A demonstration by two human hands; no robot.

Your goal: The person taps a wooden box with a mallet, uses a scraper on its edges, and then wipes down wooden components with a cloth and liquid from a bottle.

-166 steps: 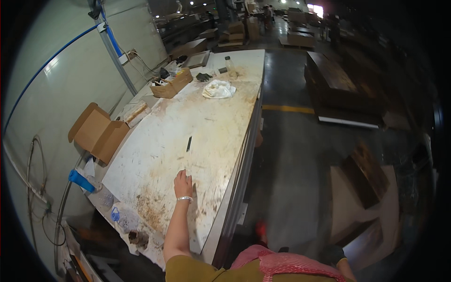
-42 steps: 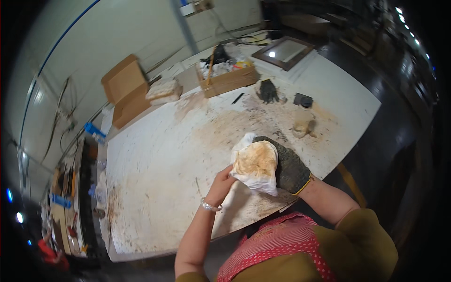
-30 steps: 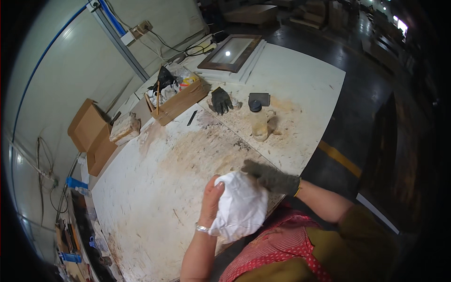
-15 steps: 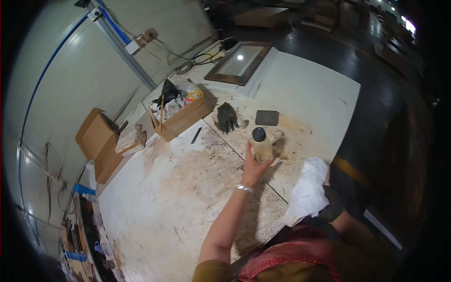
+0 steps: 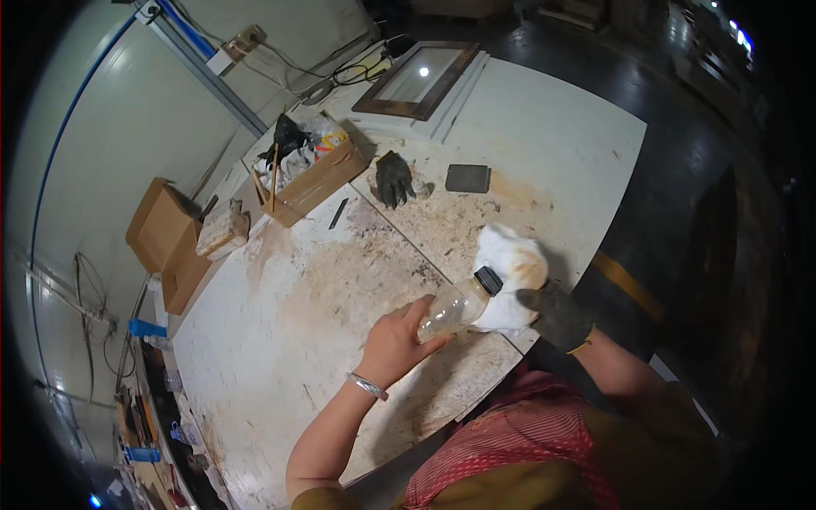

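My left hand is bare, with a silver bangle at the wrist, and wraps round a clear bottle. The bottle is tilted over to the right, so its dark cap meets a white cloth. A brownish-yellow stain shows on the cloth's right part. On my right hand is a dark work glove, and its fingers grip the lower right of the cloth. Folds of the cloth hide some of those fingertips. Both hands are above the near right part of the dusty white table.
A loose dark glove and a dark flat block lie beyond the hands. Farther off are a framed glass panel and a cardboard box of rags. A thin black tool and an open carton are leftward.
My left hand has lifted the bottle off the table, brought it nearer and tipped it to the right. The cloth in my gloved right hand has moved up and left to its cap.
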